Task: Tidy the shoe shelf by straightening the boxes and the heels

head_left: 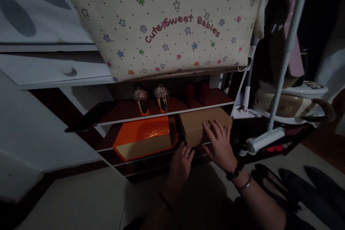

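Rests spread-fingered right hand on cardboard box without clasping it, probably for steadying, and half-curls left hand just leftward, with unclear hold.

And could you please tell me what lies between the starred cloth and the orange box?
In the head view, the upper shelf, bearing two glittery shoes, lies between them.

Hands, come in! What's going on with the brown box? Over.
Right hand: open, against brown box. Left hand: curled near its lower left corner, contact unclear. Orange box close alongside, left.
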Tool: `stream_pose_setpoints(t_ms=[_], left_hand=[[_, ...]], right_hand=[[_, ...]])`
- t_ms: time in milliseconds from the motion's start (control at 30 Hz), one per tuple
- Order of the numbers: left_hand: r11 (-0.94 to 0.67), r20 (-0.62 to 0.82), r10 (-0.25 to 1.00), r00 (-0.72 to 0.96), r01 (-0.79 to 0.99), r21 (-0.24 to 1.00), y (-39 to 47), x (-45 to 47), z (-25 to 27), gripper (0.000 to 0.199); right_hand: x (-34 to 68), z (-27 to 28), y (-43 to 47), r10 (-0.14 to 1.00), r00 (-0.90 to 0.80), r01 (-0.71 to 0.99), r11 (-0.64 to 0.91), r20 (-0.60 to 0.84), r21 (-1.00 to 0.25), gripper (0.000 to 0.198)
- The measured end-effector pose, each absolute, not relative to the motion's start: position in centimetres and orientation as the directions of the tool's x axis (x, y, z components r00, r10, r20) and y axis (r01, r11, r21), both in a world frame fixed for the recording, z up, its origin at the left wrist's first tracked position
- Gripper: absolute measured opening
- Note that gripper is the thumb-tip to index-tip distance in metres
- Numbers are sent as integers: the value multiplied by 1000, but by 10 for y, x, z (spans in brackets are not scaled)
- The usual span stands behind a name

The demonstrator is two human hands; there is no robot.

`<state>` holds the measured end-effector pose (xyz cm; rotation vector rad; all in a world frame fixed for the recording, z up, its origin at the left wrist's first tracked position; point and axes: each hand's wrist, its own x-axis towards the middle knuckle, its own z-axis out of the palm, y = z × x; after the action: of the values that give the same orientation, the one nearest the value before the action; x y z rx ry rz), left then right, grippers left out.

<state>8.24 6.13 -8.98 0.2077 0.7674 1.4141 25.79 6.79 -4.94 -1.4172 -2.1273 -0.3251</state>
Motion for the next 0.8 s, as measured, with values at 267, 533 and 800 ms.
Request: stream_pose_setpoints(t_ms=[267, 533, 800], left_hand=[[300, -329, 933, 144, -816, 494, 20, 101, -89, 70], [349, -358, 920, 161, -750, 562, 21, 78, -96, 66], [356, -339, 923, 181, -733, 580, 24, 57, -95, 68]], right_hand=[[285, -62, 58, 672, -401, 883, 463, 623, 69, 78], [276, -71, 23, 511, -393, 826, 561, 765, 50, 69], [288, -98, -66, 493, -311, 819, 572, 813, -34, 80]])
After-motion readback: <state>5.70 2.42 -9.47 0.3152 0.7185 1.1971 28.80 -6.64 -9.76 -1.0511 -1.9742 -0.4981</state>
